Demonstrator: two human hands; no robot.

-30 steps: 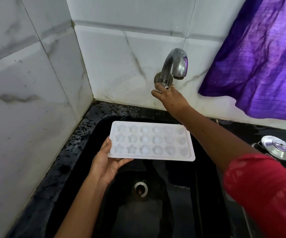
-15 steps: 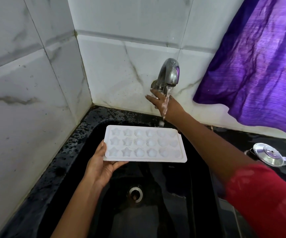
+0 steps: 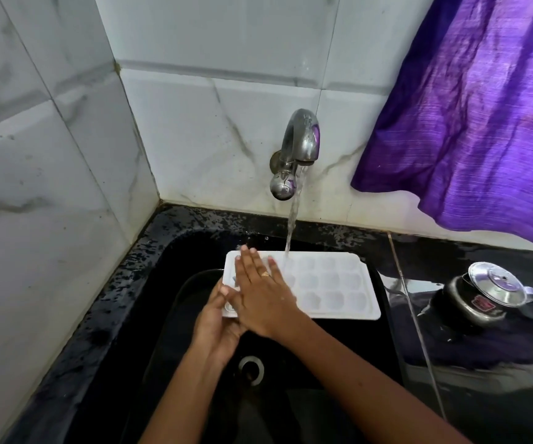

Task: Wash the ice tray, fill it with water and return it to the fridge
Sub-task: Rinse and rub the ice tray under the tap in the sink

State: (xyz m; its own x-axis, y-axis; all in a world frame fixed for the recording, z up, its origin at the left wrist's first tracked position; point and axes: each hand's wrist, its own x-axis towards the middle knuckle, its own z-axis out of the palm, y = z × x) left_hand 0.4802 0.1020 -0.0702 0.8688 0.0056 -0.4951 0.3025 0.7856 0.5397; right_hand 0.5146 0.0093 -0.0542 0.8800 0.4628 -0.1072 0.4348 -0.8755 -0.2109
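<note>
The left hand (image 3: 217, 328) grips the near-left end of the white ice tray (image 3: 332, 283): its thumb lies over the tray's rim and the palm and fingers are underneath, mostly hidden. The tray is held roughly level over the black sink (image 3: 124, 315), its long side running out to the right of the grip.

Directly over that grip, the right hand (image 3: 262, 299) lies flat on the tray's left part, fingers straight and close together, pointing toward the wall. It covers the left columns of moulds. A ring (image 3: 265, 274) sits on one of its fingers. The moulds to the right of this hand are uncovered. Whether they hold water cannot be told.

Just beyond the right fingertips, a stream of water (image 3: 294, 213) lands on the far edge of the tray. It falls from a steel tap (image 3: 300, 145) fixed to the marble-patterned tile wall (image 3: 50, 187) above the grip.

Below and nearer than the two hands, the drain (image 3: 251, 369) shows in the sink floor.

Well to the right of the tray, on the black counter (image 3: 483, 363), stands a dark pot with a steel lid (image 3: 489, 293). Above it a purple cloth (image 3: 470, 123) hangs against the wall.
</note>
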